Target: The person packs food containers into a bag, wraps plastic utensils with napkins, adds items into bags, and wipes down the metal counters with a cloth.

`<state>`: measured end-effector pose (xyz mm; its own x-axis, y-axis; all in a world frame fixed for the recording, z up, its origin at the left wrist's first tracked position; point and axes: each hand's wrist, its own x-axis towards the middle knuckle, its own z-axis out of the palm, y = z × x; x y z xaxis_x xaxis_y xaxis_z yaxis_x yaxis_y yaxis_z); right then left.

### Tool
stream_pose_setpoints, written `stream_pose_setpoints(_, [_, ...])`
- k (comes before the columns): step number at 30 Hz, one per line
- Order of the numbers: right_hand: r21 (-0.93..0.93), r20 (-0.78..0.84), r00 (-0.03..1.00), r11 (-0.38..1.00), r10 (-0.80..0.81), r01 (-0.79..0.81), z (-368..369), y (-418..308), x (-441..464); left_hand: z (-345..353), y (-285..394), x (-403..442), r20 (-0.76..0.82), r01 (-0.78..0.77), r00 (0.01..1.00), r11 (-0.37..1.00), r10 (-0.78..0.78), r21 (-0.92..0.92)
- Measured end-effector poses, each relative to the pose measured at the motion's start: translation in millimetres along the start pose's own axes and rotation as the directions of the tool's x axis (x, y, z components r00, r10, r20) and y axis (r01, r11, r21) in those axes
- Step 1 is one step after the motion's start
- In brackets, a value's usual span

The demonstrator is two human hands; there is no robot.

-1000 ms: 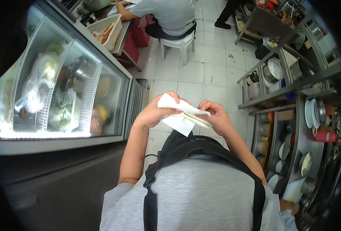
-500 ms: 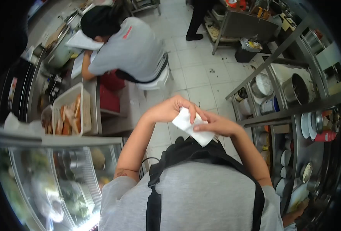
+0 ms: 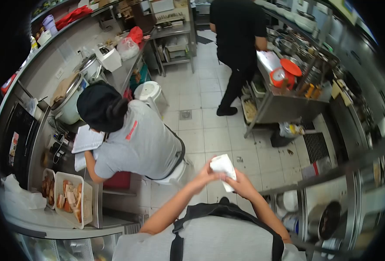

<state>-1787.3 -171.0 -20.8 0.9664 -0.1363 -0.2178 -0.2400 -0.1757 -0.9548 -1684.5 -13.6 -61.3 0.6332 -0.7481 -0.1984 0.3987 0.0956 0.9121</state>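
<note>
A folded white paper napkin (image 3: 223, 166) is held out in front of my apron, above the tiled floor. My left hand (image 3: 204, 177) grips its left side, the fingers partly hidden behind it. On the lower right side, my right hand (image 3: 243, 186) is closed on the same napkin. The two hands are close together, with the napkin between them.
At left, a seated person (image 3: 136, 135) leans over papers (image 3: 87, 140) on a steel counter. A white basket of bread-like pieces (image 3: 88, 202) stands nearby. Another person (image 3: 238, 39) stands by a steel table with a red scale (image 3: 284, 78). Pot shelves (image 3: 301, 195) are right.
My view has lifted, showing more of the room. The napkin has turned more upright, with my hands now at its two sides. The seated person still leans over the papers.
</note>
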Motion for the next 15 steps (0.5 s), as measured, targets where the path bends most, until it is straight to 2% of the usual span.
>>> stream_pose_setpoints(2, [0.04, 0.195, 0.975, 0.993, 0.102, -0.111, -16, -5, 44, 11, 16, 13, 0.027, 0.175, 0.984, 0.984, -0.174, -0.024])
stream_pose_setpoints(5, [0.089, 0.412, 0.897, 0.973, 0.159, -0.213, -29, -23, 108, 5, 34, 47, -0.16, 0.038, 0.985, 0.981, -0.069, -0.189])
stream_pose_setpoints(6, [0.101, 0.416, 0.897, 0.974, 0.146, -0.205, -32, -25, 132, 0, 50, 60, -0.267, 0.113, 0.946, 0.961, -0.182, -0.254])
stream_pose_setpoints(8, [0.107, 0.43, 0.889, 0.97, 0.154, -0.22, -33, -31, 180, -30, 29, 103, -0.353, 0.036, 0.921, 0.937, -0.167, -0.349])
stream_pose_setpoints(10, [0.093, 0.523, 0.831, 0.958, 0.186, -0.273, -40, -28, 240, -65, 29, 150, -0.397, -0.002, 0.9, 0.91, -0.179, -0.416])
stream_pose_setpoints(13, [0.109, 0.552, 0.791, 0.918, 0.262, -0.38, -53, -42, 321, -102, 80, 209, -0.513, 0.179, 0.843, 0.984, -0.163, -0.018])
stream_pose_setpoints(14, [0.115, 0.556, 0.78, 0.903, 0.286, -0.414, -58, -48, 345, -109, 93, 230, -0.512, 0.089, 0.854, 0.995, -0.096, -0.038])
stream_pose_setpoints(15, [0.146, 0.537, 0.806, 0.913, 0.25, -0.381, -62, -53, 370, -121, 100, 252, -0.496, -0.008, 0.867, 0.997, 0.046, 0.079])
